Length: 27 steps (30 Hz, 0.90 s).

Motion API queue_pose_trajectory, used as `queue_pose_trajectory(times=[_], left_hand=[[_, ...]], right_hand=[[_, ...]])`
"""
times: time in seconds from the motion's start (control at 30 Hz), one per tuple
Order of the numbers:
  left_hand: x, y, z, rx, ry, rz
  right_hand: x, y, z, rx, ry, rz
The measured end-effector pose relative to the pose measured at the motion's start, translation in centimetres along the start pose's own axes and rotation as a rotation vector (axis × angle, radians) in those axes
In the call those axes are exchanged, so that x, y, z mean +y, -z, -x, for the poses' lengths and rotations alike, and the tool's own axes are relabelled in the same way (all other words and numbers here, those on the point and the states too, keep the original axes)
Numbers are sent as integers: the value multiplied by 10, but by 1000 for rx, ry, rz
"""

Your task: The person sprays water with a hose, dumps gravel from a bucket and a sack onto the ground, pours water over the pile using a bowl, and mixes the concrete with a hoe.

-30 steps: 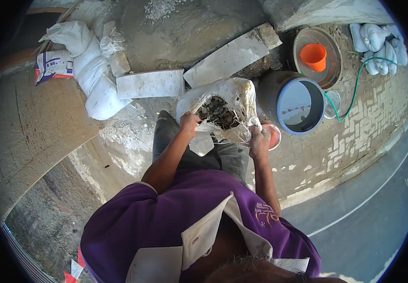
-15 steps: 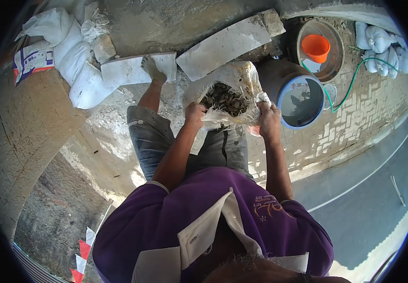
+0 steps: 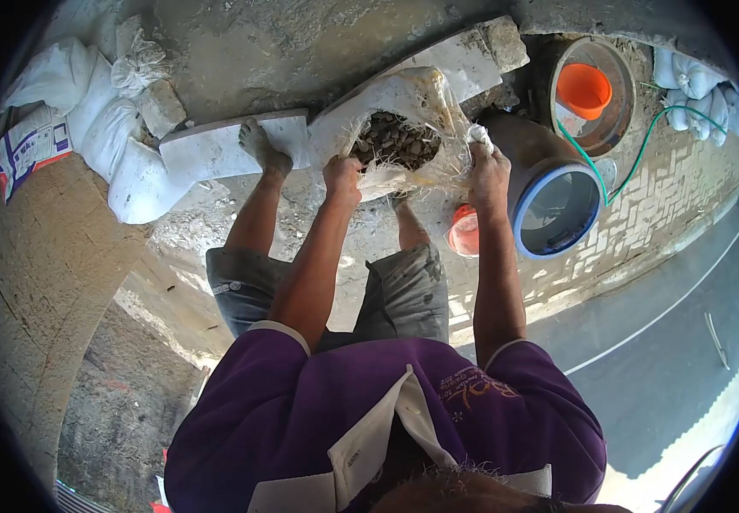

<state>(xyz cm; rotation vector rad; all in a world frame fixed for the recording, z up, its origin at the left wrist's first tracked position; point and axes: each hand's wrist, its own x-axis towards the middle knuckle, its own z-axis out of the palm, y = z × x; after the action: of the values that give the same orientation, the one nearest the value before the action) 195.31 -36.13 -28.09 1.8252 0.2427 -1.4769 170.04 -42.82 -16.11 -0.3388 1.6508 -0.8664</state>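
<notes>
Between my two hands hangs a frayed white sack (image 3: 438,94), its torn opening showing dark stones (image 3: 395,141). My left hand (image 3: 342,178) is closed on the sack's edge at the left of the opening. On the right side, my right hand (image 3: 489,175) grips a bunched corner of the same sack. My bare foot (image 3: 258,145) rests on a pale stone slab (image 3: 207,150) left of the sack. A small red bucket (image 3: 464,231) stands on the ground just left of my right forearm.
A blue-rimmed barrel (image 3: 557,214) stands right of my right hand. Behind it, an orange bucket (image 3: 584,91) sits in a round basin (image 3: 623,120), with a green hose (image 3: 634,167) alongside. White sacks (image 3: 143,188) lie at left, smaller filled bags (image 3: 701,94) at far right.
Both hands have lifted the sack forward, away from my body. My left foot has come onto the slab, and the red bucket is more exposed. The camera view has shifted.
</notes>
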Motion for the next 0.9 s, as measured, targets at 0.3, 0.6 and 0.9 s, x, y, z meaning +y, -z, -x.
queue_pose_trajectory(times=[0.3,0.6,0.9], left_hand=[[34,-27,-90,-32,76,73],[53,-35,-110,24,130,88],[46,-36,-142,-36,-19,-235]], right_hand=[[-38,-74,-145,-65,-23,-198],[16,-28,-201,63,286,-61],[214,-3,-190,195,-532,-142]])
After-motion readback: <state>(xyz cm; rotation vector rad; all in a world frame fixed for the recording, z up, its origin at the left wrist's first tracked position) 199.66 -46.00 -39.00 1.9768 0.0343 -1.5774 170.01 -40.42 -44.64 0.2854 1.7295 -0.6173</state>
